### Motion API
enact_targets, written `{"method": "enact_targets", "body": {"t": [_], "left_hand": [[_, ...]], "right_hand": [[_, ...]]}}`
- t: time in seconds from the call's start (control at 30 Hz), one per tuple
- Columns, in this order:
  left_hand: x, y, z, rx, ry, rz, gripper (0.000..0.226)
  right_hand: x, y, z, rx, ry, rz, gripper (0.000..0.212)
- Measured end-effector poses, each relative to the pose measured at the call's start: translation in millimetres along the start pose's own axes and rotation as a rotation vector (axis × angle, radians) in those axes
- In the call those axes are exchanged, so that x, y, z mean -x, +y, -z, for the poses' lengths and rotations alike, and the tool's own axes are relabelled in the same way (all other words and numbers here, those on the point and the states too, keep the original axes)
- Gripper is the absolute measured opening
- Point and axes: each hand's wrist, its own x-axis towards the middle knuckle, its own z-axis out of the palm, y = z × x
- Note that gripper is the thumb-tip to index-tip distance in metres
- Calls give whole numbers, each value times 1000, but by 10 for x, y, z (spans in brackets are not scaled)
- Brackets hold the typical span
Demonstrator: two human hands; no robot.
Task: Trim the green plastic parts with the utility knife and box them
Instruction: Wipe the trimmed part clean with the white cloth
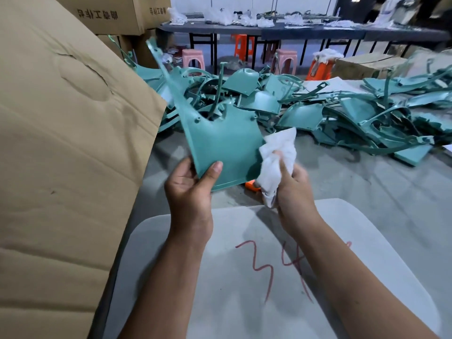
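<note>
Many green parts (318, 111) beyond cardboard box (61, 155)

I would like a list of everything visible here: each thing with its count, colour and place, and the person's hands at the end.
panel: one, green, held up in the middle
rag: one, white, against the panel's right edge
knife: an orange bit showing below the panel, mostly hidden
pile: many green parts, on the floor behind
big box: one, brown cardboard, at the left
far boxes: several, brown, top left
board: one, grey with red marks, under the arms
stools: several, pink and orange, by the far tables
tables: dark, along the back, with white items on top
left hand: holds the panel's lower corner
right hand: grips the rag
</note>
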Motion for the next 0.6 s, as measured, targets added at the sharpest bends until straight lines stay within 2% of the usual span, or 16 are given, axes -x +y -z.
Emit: {"method": "enact_targets", "body": {"t": [0.07, 0.17, 0.2, 0.27, 0.3, 0.37, 0.43, 0.53, 0.6], "left_hand": [[-14, -3, -4, 95, 29, 46, 37], [-2, -26, -47, 212, -17, 59, 37], [11, -41, -69, 217, -24, 66, 36], [43, -97, -102, 113, -18, 77, 36], [55, -130, -104, -20, -24, 67, 35], [67, -185, -94, -276, -89, 42, 31], [71, -198, -75, -325, -136, 19, 31], [58, -174, -65, -282, -48, -55, 40], [47, -156, -63, -225, 7, -125, 39]], "right_hand": [[5, 31, 8, -17, -18, -4, 35], [25, 65, -17, -123, 67, -60, 41], [51, 72, -36, -92, 50, -39, 39], [135, 94, -85, -4, -26, 63, 26], [183, 107, -110, 1, -71, 116, 19], [269, 113, -156, -103, -104, 120, 6], [281, 108, -157, -124, -30, 107, 9], [214, 94, -96, -11, 119, 134, 8], [178, 121, -76, 46, 181, 148, 15]]}}
